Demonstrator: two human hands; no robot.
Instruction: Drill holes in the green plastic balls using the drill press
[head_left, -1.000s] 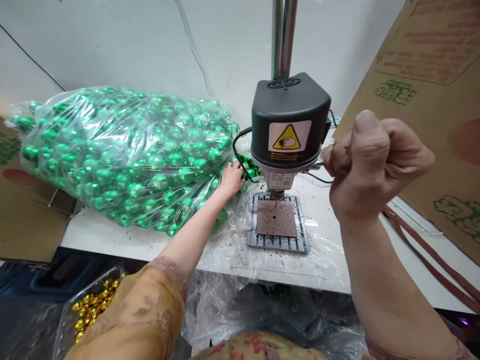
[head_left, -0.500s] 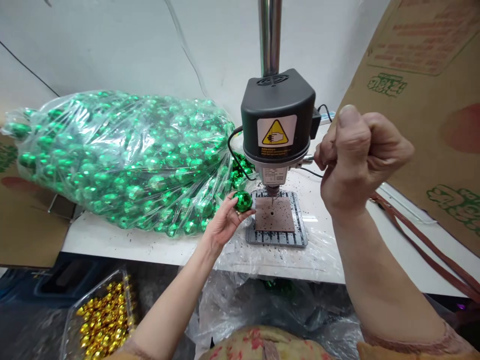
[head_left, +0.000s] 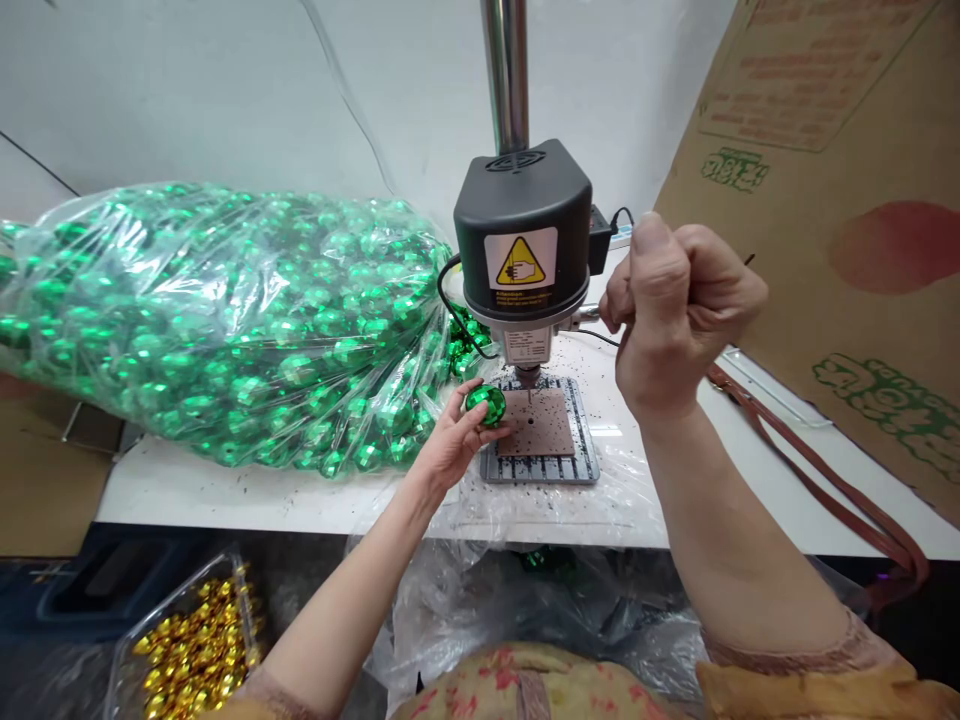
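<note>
A shiny green faceted ball [head_left: 486, 405] sits between the fingers and thumb of my left hand [head_left: 459, 437], just left of the drill bit. My right hand [head_left: 679, 310] is closed around the feed handle [head_left: 588, 313] of a small black drill press [head_left: 523, 230]; most of the grip is hidden inside the fist. Under the bit lies a brown board [head_left: 538, 435] with a small dark hole, resting on the slotted metal base [head_left: 585, 465]. Dark shavings are scattered over the board and base.
A big clear bag of green balls [head_left: 247, 330] lies left of the press. A cardboard box [head_left: 832, 230] and brown strap [head_left: 810, 470] are on the right. Below the table edge, at lower left, a clear tray [head_left: 120, 650] holds gold balls. Crumpled plastic [head_left: 450, 590] hangs at the front.
The camera view has shifted, so the scene sits further left. My left hand has brought the green ball slightly closer to the drill bit. The right hand keeps its hold on the handle.
</note>
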